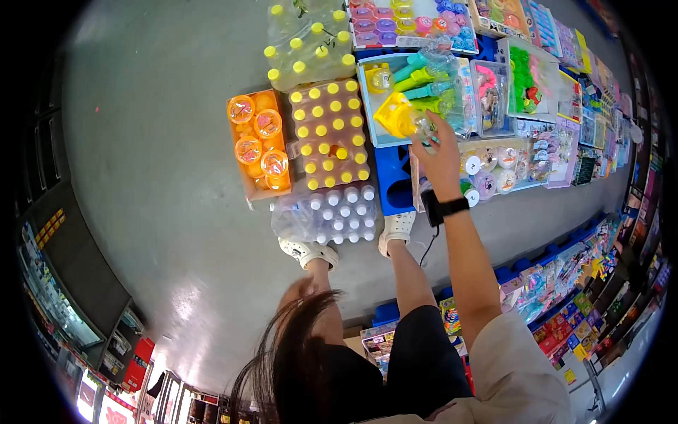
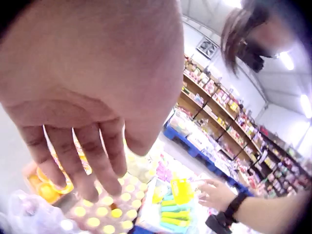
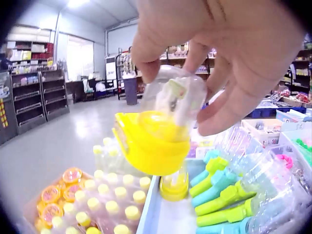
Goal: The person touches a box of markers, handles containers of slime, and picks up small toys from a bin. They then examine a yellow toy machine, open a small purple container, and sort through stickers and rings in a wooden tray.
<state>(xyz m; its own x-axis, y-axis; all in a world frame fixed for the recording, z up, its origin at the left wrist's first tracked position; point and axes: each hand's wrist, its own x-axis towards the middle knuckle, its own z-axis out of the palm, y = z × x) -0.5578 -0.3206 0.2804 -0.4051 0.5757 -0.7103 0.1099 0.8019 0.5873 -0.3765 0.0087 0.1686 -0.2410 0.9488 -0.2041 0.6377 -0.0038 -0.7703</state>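
Observation:
My right hand (image 1: 436, 159) grips a yellow toy with a clear plastic dome (image 3: 156, 141), fingers and thumb around the dome and the yellow base downward. Something pale shows inside the dome. It hangs over a light blue box (image 1: 367, 106). In that box stands a similar yellow domed toy (image 3: 174, 187), beside several green and teal toys with clear ends (image 3: 226, 195). My left hand (image 2: 87, 97) hangs with its fingers loosely extended and nothing in them; in the head view it is largely hidden behind hair near the knee.
Left of the box lie wrapped packs of yellow-capped bottles (image 1: 328, 134), a pack of white-capped bottles (image 1: 325, 215) and a box of orange round containers (image 1: 258, 145). A blue pallet (image 1: 394, 169) lies under the goods. More boxed toys (image 1: 487, 166) spread to the right.

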